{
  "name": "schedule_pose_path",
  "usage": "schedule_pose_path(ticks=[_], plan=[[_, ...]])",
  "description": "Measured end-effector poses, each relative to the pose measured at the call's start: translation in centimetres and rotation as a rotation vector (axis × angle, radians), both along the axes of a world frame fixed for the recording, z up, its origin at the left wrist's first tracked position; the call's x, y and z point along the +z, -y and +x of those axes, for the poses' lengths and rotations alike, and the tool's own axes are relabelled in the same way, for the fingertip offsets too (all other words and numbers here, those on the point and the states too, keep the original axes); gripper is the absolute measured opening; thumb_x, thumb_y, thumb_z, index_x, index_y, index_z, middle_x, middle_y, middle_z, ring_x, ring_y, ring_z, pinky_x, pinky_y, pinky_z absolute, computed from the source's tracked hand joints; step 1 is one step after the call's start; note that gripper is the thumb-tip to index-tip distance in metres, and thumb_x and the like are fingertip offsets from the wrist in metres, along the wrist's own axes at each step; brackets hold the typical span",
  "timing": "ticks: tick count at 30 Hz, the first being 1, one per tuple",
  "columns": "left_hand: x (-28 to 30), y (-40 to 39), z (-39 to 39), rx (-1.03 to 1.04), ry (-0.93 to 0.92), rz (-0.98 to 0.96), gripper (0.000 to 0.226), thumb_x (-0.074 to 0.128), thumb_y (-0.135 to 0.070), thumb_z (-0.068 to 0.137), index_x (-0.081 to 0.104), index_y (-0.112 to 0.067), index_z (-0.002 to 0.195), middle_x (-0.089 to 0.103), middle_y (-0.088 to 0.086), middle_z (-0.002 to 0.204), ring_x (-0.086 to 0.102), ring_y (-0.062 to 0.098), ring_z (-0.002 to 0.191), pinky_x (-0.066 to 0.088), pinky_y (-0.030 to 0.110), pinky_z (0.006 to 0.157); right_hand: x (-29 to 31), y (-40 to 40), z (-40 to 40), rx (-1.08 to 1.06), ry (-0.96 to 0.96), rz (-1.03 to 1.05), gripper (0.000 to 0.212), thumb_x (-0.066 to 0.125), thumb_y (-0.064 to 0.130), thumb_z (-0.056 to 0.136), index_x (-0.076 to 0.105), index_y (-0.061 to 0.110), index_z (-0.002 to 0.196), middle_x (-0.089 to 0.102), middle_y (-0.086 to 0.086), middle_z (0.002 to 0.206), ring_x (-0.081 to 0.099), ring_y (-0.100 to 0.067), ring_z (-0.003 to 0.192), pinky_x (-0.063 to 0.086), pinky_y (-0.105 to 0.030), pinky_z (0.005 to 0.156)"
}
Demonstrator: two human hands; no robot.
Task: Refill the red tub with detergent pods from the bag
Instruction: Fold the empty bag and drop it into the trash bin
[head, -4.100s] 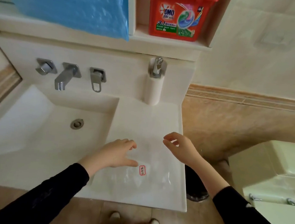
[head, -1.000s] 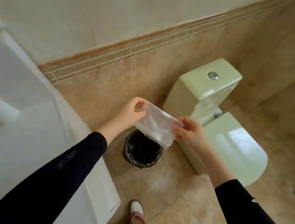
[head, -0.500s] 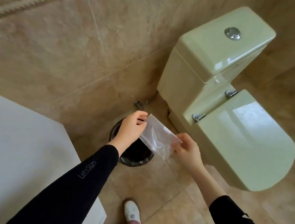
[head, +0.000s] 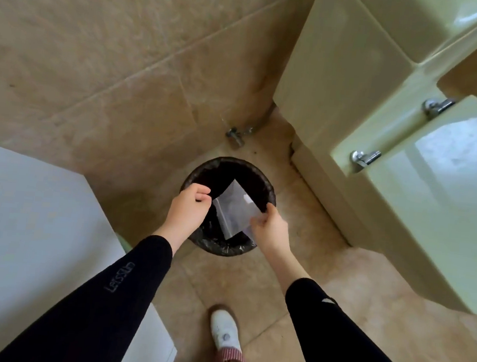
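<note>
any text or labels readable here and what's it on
"LeisSun", as best it reads, in faint grey letters along the left sleeve; the middle letters are soft, so the spelling is unsure.
A small pale patch on the clear bag over the bin may be a label; nothing on it can be read.
No other text shows on the toilet, shoe or tiles.

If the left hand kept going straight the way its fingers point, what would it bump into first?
Probably the clear bag. The left hand has its fingers curled toward it over the bin, with a small gap between. Depth is hard to judge.
</note>
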State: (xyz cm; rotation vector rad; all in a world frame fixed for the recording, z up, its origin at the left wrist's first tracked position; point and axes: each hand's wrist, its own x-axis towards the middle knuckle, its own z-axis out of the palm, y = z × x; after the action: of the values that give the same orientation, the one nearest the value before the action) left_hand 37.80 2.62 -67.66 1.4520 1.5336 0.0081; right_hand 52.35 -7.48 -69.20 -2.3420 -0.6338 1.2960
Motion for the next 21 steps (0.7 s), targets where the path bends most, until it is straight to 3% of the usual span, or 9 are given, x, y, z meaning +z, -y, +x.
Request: schedule_pose_path(ticks=[2,4,7,9,12,17,21], plan=[[-0.4,0.0,0.0,-0.021,-0.004,-0.015,0.026,0.047,-0.022,0.095,0.058,-0.022,0.120,0.062,-0.002,0.111,0.056,0.013,0.099,0.039,0.020,0.072,-0.7,-1.1,-0.2,0.036,-0.025,-0.056,0.067,0.052,0.023,0.098,0.018,0.008,0.153,0.057,-0.016,0.133,0.061,-0.032,0.113,0.052,-0.039,0.087],[-0.6,0.1,-0.1,-0.040,-0.012,-0.018,0.026,0.047,-0.023,0.095,0.058,-0.023,0.118,0.062,-0.002,0.111,0.058,0.013,0.096,0.041,0.018,0.067,-1.2,-1.7,-0.1,0.007,-0.007,-0.040,0.062,0.052,0.025,0.098,0.025,0.009,0.151,0.047,-0.013,0.147,0.054,-0.029,0.126,0.048,-0.036,0.094],[-0.5,0.0,-0.3,-0.021,0.001,-0.030,0.019,0.049,-0.022,0.094,0.060,-0.026,0.109,0.065,-0.003,0.108,0.062,0.015,0.099,0.045,0.025,0.076,-0.8,-1.7,0.2,-0.038,0.041,0.026,0.036,0.047,0.017,0.097,0.053,0.010,0.132,0.062,-0.011,0.130,0.061,-0.027,0.109,0.050,-0.031,0.083],[0.2,0.0,-0.3,-0.010,0.017,-0.040,0.016,0.050,-0.020,0.094,0.061,-0.026,0.104,0.066,-0.003,0.103,0.064,0.014,0.094,0.045,0.023,0.072,0.0,-1.3,0.5,-0.039,0.029,0.042,0.030,0.044,0.011,0.094,0.061,0.013,0.119,0.067,-0.009,0.117,0.065,-0.026,0.097,0.053,-0.033,0.076],[2.3,-0.1,0.2,-0.003,0.047,-0.045,0.016,0.048,-0.015,0.094,0.062,-0.022,0.101,0.068,-0.002,0.096,0.064,0.009,0.081,0.043,0.019,0.062,2.3,-1.3,1.1,-0.079,0.009,0.074,0.028,0.040,0.006,0.088,0.064,0.014,0.101,0.069,-0.008,0.099,0.067,-0.027,0.082,0.059,-0.041,0.073],[8.2,-0.7,1.9,-0.045,0.080,0.016,0.016,0.048,-0.021,0.095,0.063,-0.021,0.090,0.067,-0.001,0.081,0.062,0.010,0.066,0.043,0.022,0.056,8.5,-2.2,2.3,-0.181,0.013,0.188,0.018,0.045,0.013,0.094,0.062,0.009,0.095,0.059,0.002,0.078,0.051,-0.008,0.061,0.041,-0.020,0.050],[15.6,-1.7,3.4,-0.076,0.132,0.096,0.019,0.046,-0.020,0.095,0.062,-0.021,0.086,0.063,-0.003,0.072,0.059,0.013,0.063,0.042,0.024,0.056,15.7,-3.5,2.8,-0.236,0.013,0.305,0.017,0.048,0.015,0.090,0.062,0.008,0.093,0.060,0.001,0.078,0.050,-0.010,0.063,0.039,-0.020,0.052]])
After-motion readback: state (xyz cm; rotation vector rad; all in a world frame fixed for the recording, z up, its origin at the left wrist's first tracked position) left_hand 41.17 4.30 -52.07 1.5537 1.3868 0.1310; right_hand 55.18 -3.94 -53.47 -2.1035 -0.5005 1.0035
